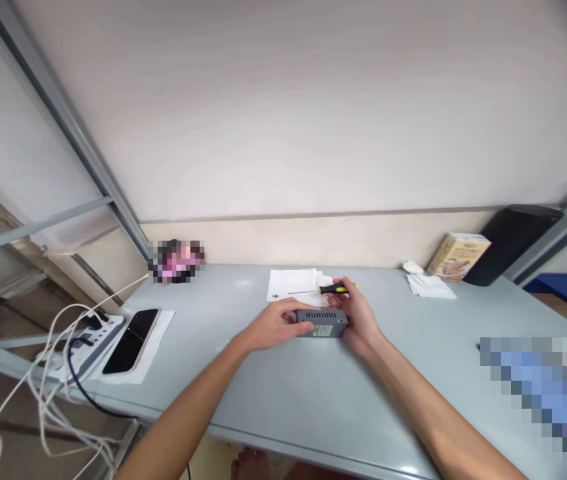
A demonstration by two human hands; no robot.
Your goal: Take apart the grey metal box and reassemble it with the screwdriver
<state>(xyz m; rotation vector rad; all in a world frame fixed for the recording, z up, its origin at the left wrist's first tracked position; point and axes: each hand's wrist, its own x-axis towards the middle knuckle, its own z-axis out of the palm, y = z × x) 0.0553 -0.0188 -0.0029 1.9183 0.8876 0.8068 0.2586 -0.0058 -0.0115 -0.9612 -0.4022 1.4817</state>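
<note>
A small grey metal box (322, 323) with a row of vent slots and a pale label stands at the middle of the desk. My left hand (283, 325) grips its left end, thumb on the front face. In my right hand (358, 320) is a screwdriver (334, 289) with a black and yellow handle, its thin shaft pointing left above the box. The lower part of that hand rests against the box's right end. Behind lies a white paper sheet (290, 281) with several small dark screw-like pieces on it.
On the left are a phone (132, 341) on paper, a power strip (96, 343) and tangled white cables (43, 400). A yellow carton (458, 257), a black cylinder (513, 243) and crumpled tissue (430, 285) stand at the back right. Blurred objects lie at both sides.
</note>
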